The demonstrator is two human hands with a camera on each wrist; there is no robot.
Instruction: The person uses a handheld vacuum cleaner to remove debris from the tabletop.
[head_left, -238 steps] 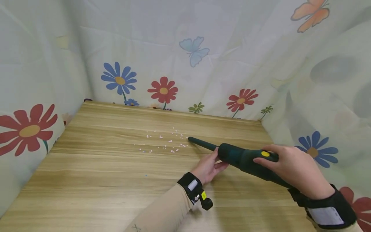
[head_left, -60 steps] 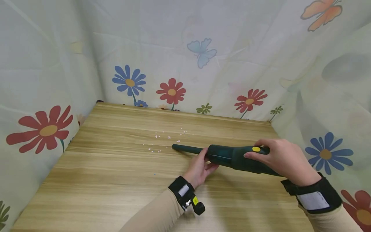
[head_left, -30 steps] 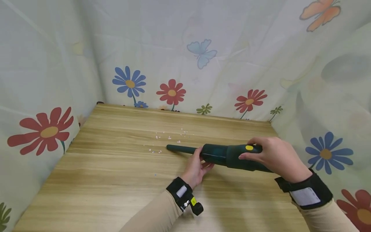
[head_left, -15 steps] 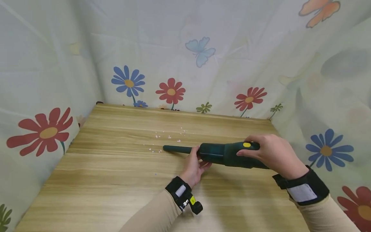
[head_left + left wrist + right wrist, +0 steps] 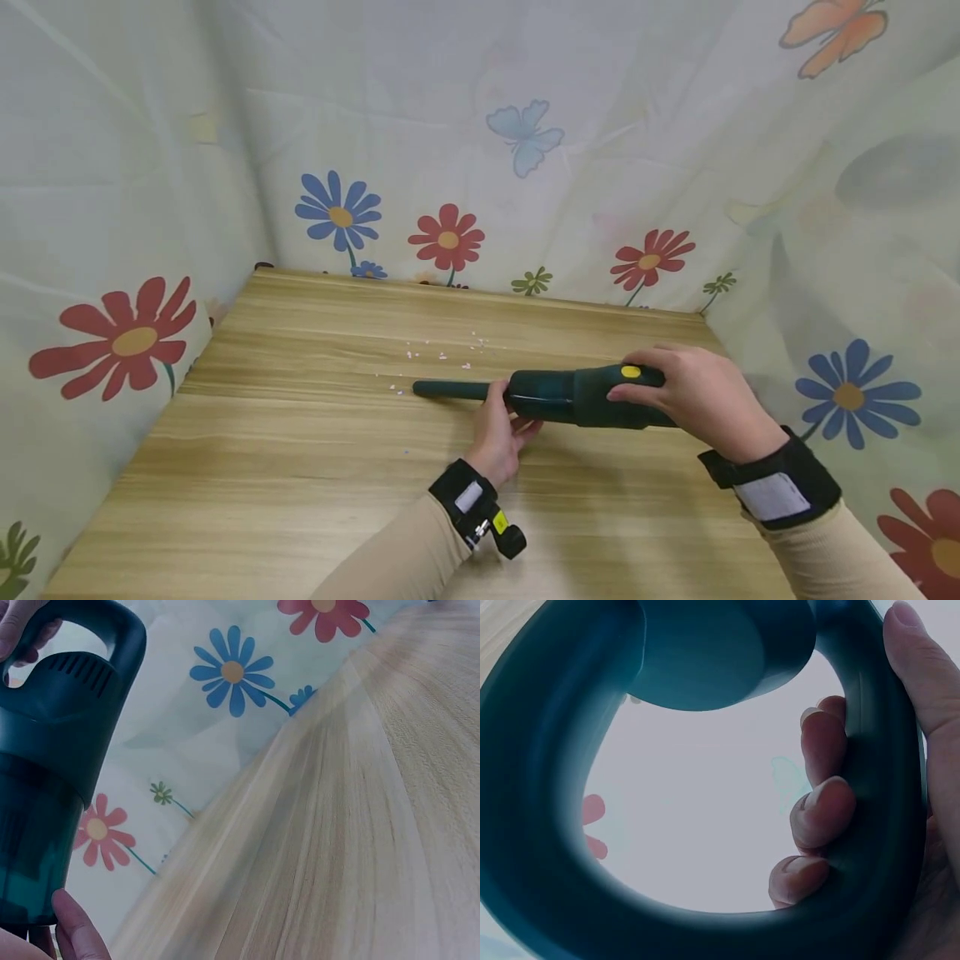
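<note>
Dark green vacuum [image 5: 543,397] held over wooden bench [image 5: 300,500]

A person's right hand [image 5: 701,396] grips the looped handle [image 5: 877,787], fingers [image 5: 825,814] curled through the loop, thumb beside a yellow button [image 5: 632,371]. The left hand [image 5: 498,435] holds the front of the vacuum from below, its fingers narrowed around the base of the nozzle [image 5: 450,390].

The nozzle points left across the bench, its tip just beside a few white bits [image 5: 396,389]; whether it touches the wood cannot be told. More bits lie scattered farther back.

Black straps [image 5: 450,486] circle both wrists, each with a white patch [image 5: 468,497]. A yellow tag [image 5: 500,522] at the left wrist carries a mark too small to read. Behind, a pale curtain [image 5: 397,108] bears printed flowers [image 5: 448,240] and butterflies [image 5: 527,137].
</note>
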